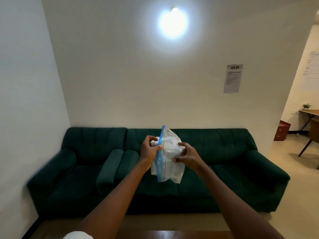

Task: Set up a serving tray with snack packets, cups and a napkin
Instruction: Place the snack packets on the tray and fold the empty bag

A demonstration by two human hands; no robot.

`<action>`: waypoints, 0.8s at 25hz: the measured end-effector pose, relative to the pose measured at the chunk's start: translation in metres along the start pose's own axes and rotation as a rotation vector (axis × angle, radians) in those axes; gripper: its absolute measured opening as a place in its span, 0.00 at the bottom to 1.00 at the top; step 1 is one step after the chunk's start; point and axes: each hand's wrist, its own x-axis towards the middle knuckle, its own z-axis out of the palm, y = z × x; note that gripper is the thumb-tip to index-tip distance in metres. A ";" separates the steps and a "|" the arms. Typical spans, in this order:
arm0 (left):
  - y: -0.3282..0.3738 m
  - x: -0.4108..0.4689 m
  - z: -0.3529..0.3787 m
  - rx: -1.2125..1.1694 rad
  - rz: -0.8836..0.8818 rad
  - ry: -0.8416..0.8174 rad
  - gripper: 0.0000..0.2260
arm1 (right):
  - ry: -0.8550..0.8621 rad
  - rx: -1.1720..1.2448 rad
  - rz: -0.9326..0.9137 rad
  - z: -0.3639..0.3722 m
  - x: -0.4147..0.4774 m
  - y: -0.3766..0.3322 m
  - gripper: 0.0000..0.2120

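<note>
I hold a clear zip-top plastic bag (170, 163) with a blue seal strip in front of me, above the green sofa. White contents show faintly through it; what they are I cannot tell. My left hand (149, 150) pinches the blue-edged mouth of the bag on its left side. My right hand (187, 155) grips the bag's body from the right, fingers pressed into the plastic. No tray, cups or napkin are visible.
A dark green sofa (224, 169) and matching armchair (77, 169) line the white wall ahead. A brown wooden table edge (164, 234) shows at the bottom. A wall lamp (173, 21) glares above. To the right are a wooden desk (309, 112), a chair and a red-brown cabinet (281, 130).
</note>
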 end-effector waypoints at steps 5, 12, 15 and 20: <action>-0.008 0.001 -0.005 0.198 0.004 -0.249 0.36 | 0.200 -0.441 -0.040 -0.005 -0.002 0.000 0.13; -0.022 0.003 -0.002 0.814 0.326 -0.654 0.59 | 0.027 -0.317 -0.021 -0.018 -0.020 0.017 0.19; -0.024 0.001 0.004 0.749 0.227 -0.842 0.49 | 0.001 -0.244 -0.012 -0.020 -0.031 0.025 0.16; -0.023 0.012 -0.010 0.349 0.088 -0.688 0.19 | 0.112 0.020 0.001 -0.019 -0.041 0.032 0.17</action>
